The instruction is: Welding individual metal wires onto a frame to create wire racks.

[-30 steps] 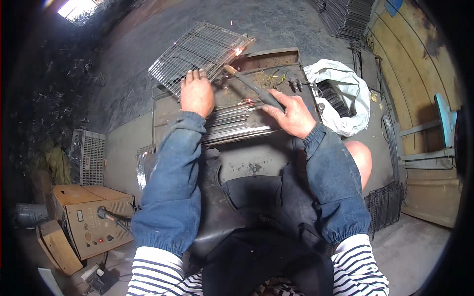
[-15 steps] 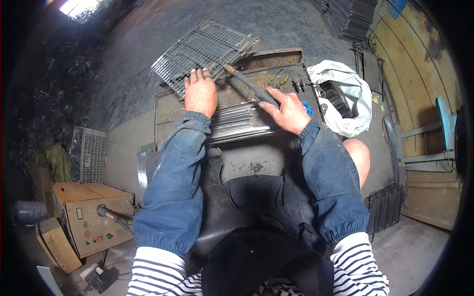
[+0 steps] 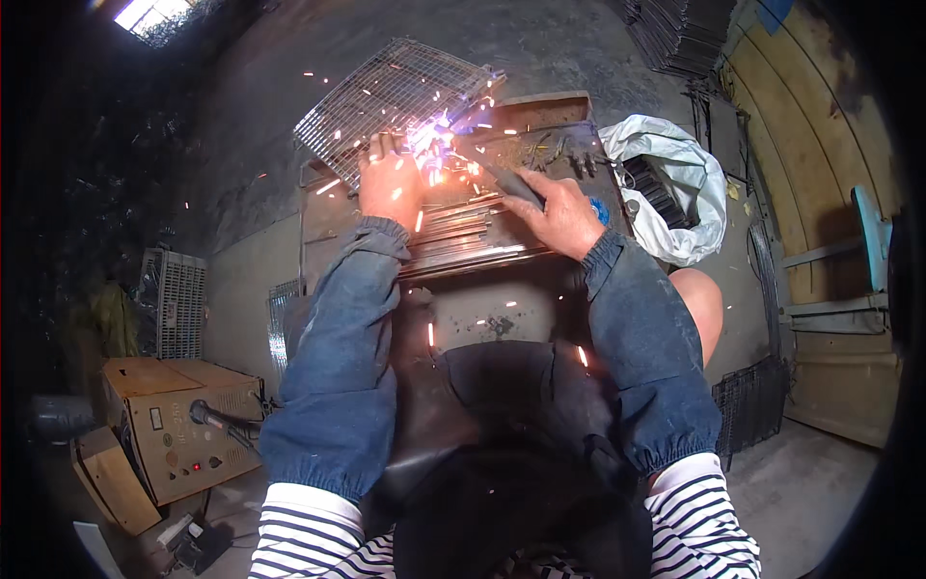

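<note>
Head view: left hand (image 3: 389, 183) lies flat, fingers spread, pressing the wire mesh grid (image 3: 391, 92) on the metal workbench (image 3: 463, 236). Right hand (image 3: 559, 212) is clenched around a dark welding holder (image 3: 502, 174); its tip is lost in glare and sparks. White sack (image 3: 675, 183) right; tan boxy machine (image 3: 178, 425) lower left, its markings illegible.

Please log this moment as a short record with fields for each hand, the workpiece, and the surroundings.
left hand: pressed flat on the wire mesh grid, beside the sparks
right hand: gripping a dark welding electrode holder, tip at the grid's edge
weld point: bright arc, sparks flying
support: metal workbench
surroundings: welding machine lower left; white bag right
</note>
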Motion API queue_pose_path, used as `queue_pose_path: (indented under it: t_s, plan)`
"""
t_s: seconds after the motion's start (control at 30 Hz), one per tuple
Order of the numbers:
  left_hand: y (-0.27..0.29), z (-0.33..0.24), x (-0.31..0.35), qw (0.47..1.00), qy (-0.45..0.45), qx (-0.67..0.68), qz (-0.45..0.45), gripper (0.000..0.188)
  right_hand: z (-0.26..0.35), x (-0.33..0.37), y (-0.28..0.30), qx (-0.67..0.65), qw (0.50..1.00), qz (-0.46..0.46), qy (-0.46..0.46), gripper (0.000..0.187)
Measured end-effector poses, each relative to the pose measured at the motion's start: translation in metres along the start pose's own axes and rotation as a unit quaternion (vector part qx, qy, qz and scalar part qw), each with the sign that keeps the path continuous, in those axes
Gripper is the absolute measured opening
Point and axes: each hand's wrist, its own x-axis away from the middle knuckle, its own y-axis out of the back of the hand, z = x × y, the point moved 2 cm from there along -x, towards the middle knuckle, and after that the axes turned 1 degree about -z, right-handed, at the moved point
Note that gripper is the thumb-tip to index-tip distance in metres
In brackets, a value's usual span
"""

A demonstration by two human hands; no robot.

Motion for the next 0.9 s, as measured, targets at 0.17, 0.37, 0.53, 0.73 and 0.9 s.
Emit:
queue_pose_path:
  t_s: [0.17, 0.37, 0.53, 0.73, 0.9]
  plan:
    - [-0.007, 0.001, -0.003, 1.000, 0.026, 0.014, 0.002, 0.051, -0.005, 0.001, 0.002, -0.008, 1.000, 0.002, -0.020, 0.043]
    - [-0.005, 0.000, -0.003, 1.000, 0.030, 0.000, 0.000, 0.049, -0.005, 0.001, 0.003, 0.007, 0.996, 0.042, -0.074, 0.053]
    - [-0.004, -0.001, -0.003, 0.999, 0.034, 0.007, 0.013, 0.050, -0.006, 0.003, 0.001, 0.006, 0.996, 0.044, -0.081, 0.052]
    - [0.000, 0.001, 0.001, 1.000, 0.010, 0.008, -0.009, 0.046, -0.001, -0.001, 0.001, -0.007, 0.998, 0.039, -0.056, 0.048]
    - [0.006, -0.004, -0.001, 0.999, 0.011, 0.035, 0.009, 0.049, -0.001, -0.001, 0.001, -0.026, 0.998, 0.032, -0.045, 0.045]
